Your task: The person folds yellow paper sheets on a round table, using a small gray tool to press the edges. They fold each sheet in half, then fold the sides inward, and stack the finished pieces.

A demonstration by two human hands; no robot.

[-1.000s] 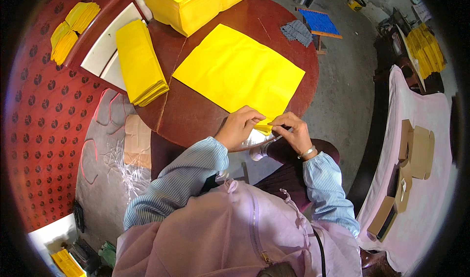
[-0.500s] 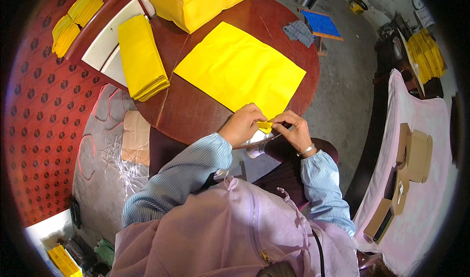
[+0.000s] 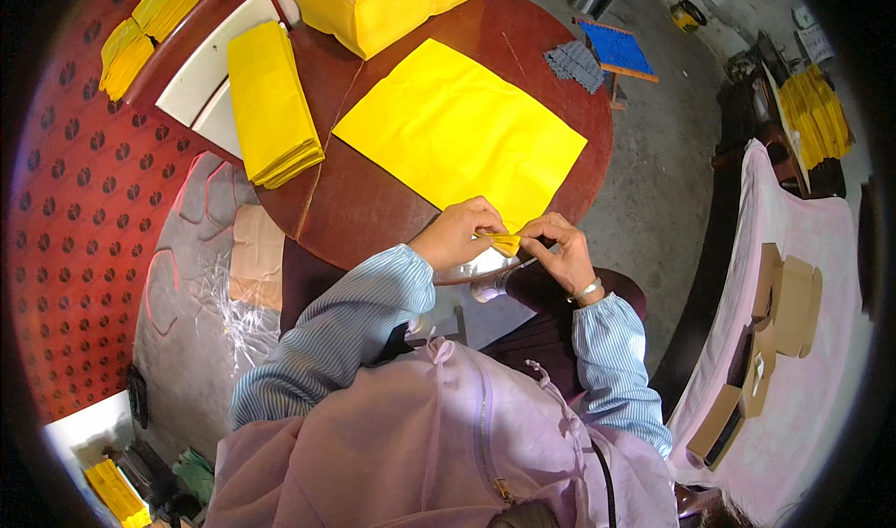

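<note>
A large yellow sheet (image 3: 457, 122) of paper or cloth lies spread on the round red-brown table (image 3: 588, 168). At the table's near edge, my two hands pinch a small pleated yellow bunch (image 3: 505, 245) between them. It looks like the sheet's near end, though my fingers partly cover where they join. My left hand (image 3: 457, 237) is closed on the bunch's left side. Thumb and fingers of my right hand (image 3: 563, 253) grip its right side. Just under the bunch, a shiny pale patch (image 3: 476, 267) shows at the table edge.
A folded yellow stack (image 3: 273, 108) lies left on the table, with a thick yellow pile (image 3: 383, 5) behind. A grey cloth (image 3: 574, 66) rests far right. White strips (image 3: 238, 318) litter the floor at left; opened cardboard boxes (image 3: 793, 309) sit on a pink cloth at right.
The yellow bunch between my fingers now shows more folds side by side. My left hand has shifted slightly left; both hands keep their pinch.
</note>
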